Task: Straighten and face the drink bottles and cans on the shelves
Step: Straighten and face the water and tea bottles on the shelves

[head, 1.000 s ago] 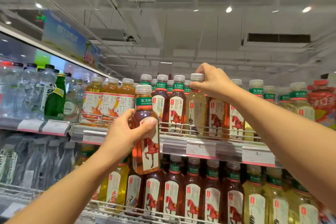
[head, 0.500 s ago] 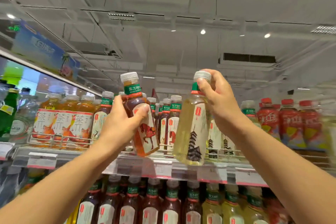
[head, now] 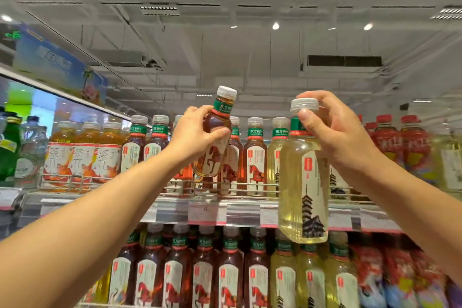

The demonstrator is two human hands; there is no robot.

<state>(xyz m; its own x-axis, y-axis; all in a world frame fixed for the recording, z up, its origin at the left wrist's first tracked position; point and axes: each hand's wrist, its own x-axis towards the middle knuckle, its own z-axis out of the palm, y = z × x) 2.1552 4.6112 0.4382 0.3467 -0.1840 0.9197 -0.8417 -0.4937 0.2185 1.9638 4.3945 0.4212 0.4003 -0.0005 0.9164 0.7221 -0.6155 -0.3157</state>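
My left hand (head: 197, 134) grips a brown tea bottle (head: 217, 137) with a red horse label, tilted to the right and held above the top shelf's wire rail (head: 240, 184). My right hand (head: 332, 130) holds a pale yellow tea bottle (head: 303, 190) with a pagoda label by its neck; it hangs upright in front of the shelf edge (head: 225, 212). Behind them the top shelf carries a row of brown tea bottles (head: 255, 157) and yellow ones (head: 278, 152).
Orange tea bottles (head: 82, 155) and green and clear water bottles (head: 15, 150) stand at the left of the top shelf, red-labelled bottles (head: 400, 147) at the right. The lower shelf holds brown (head: 202, 272) and yellow bottles (head: 310, 280). Price strips line the shelf edge.
Both hands have lifted their bottles. The brown bottle rose from below the shelf edge to over the top rail and tilted right. The yellow bottle came off the shelf and hangs in front.
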